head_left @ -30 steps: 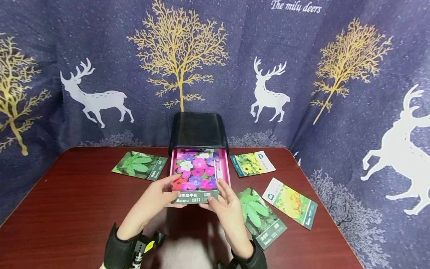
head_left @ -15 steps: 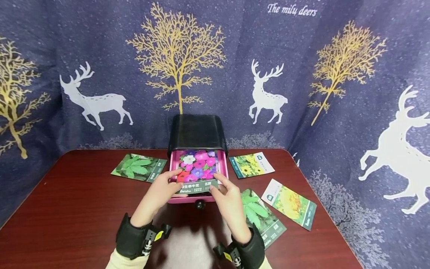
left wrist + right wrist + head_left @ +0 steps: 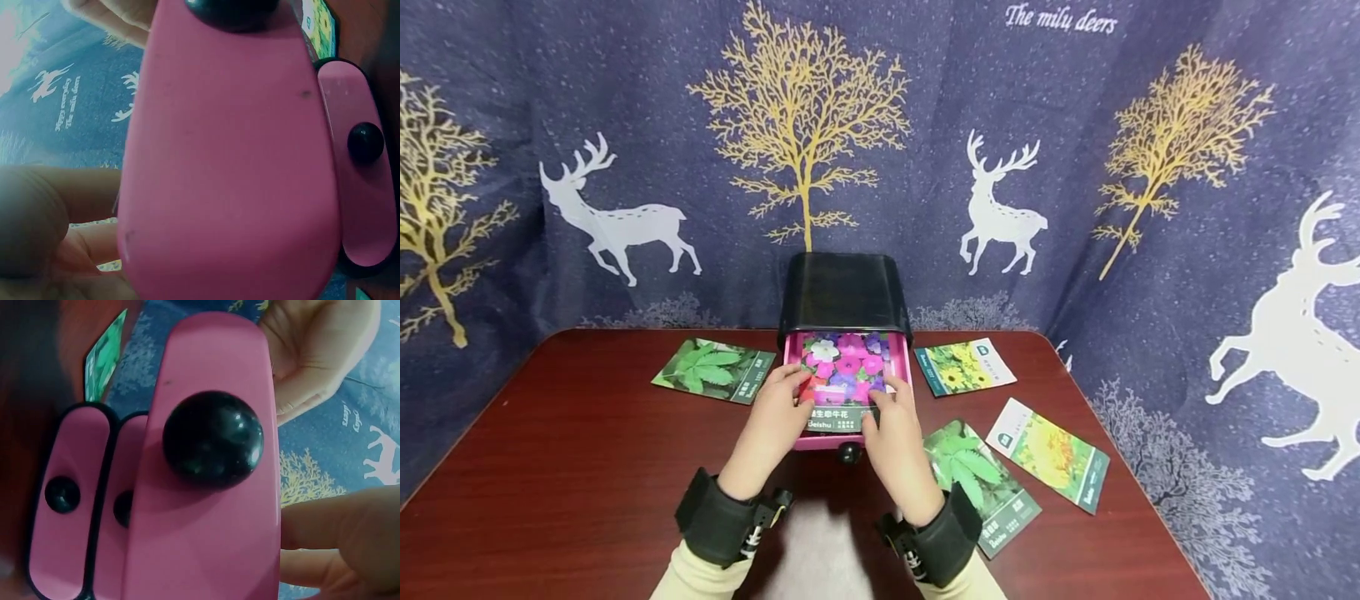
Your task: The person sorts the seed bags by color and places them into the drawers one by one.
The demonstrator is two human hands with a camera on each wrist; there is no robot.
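A seed packet (image 3: pixel 846 367) printed with pink, purple and white flowers lies within the pulled-out pink drawer (image 3: pixel 820 442) of a black cabinet (image 3: pixel 846 292). My left hand (image 3: pixel 771 421) holds the packet's left edge near its labelled end, fingers bent over the drawer's side. At the opposite edge my right hand (image 3: pixel 895 433) holds it with bent fingers, thumb by the label. Both wrist views show the drawer's front from outside with its round black knob (image 3: pixel 212 439); it hides the packet there. Each hand shows beyond the drawer's upper edge.
Green-leaf packets lie left of the cabinet (image 3: pixel 711 369) and near my right forearm (image 3: pixel 981 483). Two yellow-flower packets, one beside the cabinet (image 3: pixel 966 367) and one farther right (image 3: pixel 1051 454), rest on the brown table (image 3: pixel 587 483). Shut lower drawers (image 3: pixel 69 544) show beneath. A deer-print cloth (image 3: pixel 925 167) hangs behind.
The packet has gone forward and down into the drawer, carried by both hands. The drawer's front and knob have come into sight, and both hands have moved forward, closer together.
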